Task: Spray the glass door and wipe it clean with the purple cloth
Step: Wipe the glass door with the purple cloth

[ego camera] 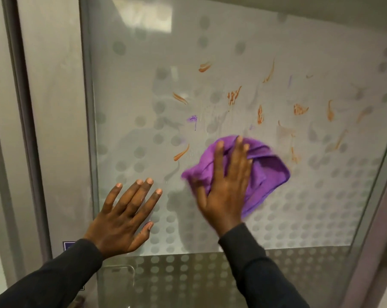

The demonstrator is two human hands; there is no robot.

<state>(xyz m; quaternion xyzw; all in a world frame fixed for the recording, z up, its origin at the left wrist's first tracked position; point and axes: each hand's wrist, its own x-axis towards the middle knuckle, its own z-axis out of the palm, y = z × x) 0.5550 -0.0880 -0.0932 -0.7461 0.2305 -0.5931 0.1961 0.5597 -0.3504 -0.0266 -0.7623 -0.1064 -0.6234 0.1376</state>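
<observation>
Two dark sleeves (54, 278) reach to one dotted glass door (210, 41). Of the two hands, the left hand (123, 216) lies flat on the pane, fingers spread, holding nothing. Beside it, the right hand (226, 183) presses the single bunched purple cloth (266, 172) to the glass with straight fingers, amid roughly a dozen orange smears (233, 95) and two purple marks (192, 118).
</observation>
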